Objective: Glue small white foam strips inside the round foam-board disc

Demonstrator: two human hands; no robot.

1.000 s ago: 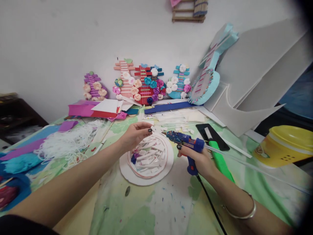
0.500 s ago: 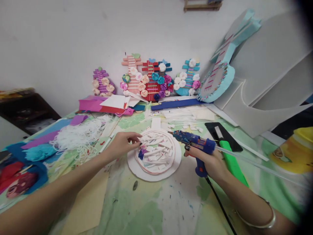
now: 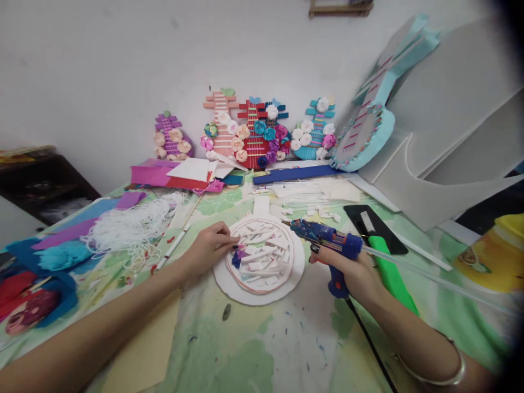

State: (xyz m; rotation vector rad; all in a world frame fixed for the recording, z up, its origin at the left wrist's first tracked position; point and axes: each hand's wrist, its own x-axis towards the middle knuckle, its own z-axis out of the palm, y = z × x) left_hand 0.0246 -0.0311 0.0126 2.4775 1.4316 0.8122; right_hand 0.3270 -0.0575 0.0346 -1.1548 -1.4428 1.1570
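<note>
A flat white round board (image 3: 223, 286) with a short neck lies on the table in front of me. Many small white strips (image 3: 264, 254) are heaped inside its red-lined ring, and a blue-purple scrap (image 3: 237, 258) lies at the left. My left hand (image 3: 208, 246) is at the ring's left side, thumb and fingers pinched together over the strips; whatever is between the fingertips is hidden. Right of the board, my right hand (image 3: 347, 273) grips a blue hot glue gun (image 3: 327, 237). Its nozzle points left near the board's upper right edge, and a clear glue stick (image 3: 401, 262) extends from its back.
A green-handled cutter (image 3: 391, 273) and a black phone (image 3: 395, 243) lie right of the glue gun, near a yellow tub (image 3: 495, 256). White string (image 3: 135, 226) is tangled at left. Decorated paper instruments (image 3: 256, 136) stand along the wall. The gun's black cord (image 3: 368, 338) trails forward.
My left hand has come down from beside the nozzle, where it pinched a small white piece, to the ring's left side. The view has swung left; the glue gun stays in my right hand.
</note>
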